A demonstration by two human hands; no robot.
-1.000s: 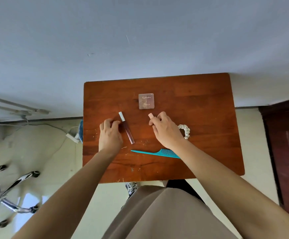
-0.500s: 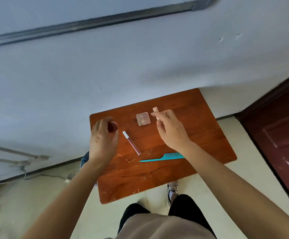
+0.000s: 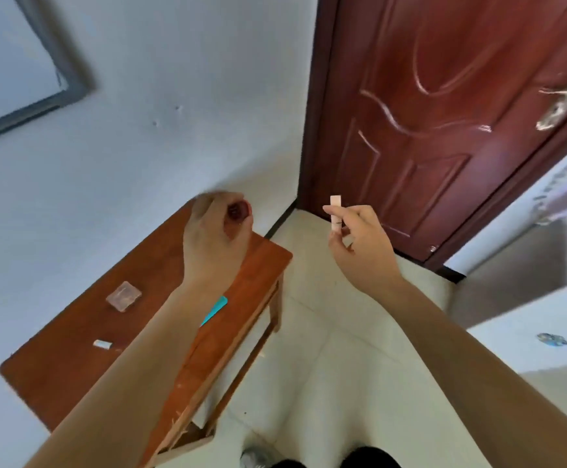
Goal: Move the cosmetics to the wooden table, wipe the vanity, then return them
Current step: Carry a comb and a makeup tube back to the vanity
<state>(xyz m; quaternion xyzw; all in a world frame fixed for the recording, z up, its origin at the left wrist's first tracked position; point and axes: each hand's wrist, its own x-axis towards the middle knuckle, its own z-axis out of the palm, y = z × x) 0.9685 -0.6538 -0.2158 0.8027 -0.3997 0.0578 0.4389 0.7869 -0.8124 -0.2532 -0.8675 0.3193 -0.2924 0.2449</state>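
My left hand is raised over the far end of the wooden table, its fingers curled round a small dark red object. Over the floor to the right of the table, my right hand pinches a pale pink tube upright. On the table lie a square clear compact, the white cap end of a lip gloss and a teal comb; my left forearm hides most of the gloss and comb.
A dark red door with a metal handle stands ahead on the right. A white surface at the right edge carries a small blue item. Pale floor tiles lie between it and the table.
The view has swung right from the table towards the door. Both hands have lifted off the table, the right carrying the pink tube out over the floor, the left still holding the dark red object.
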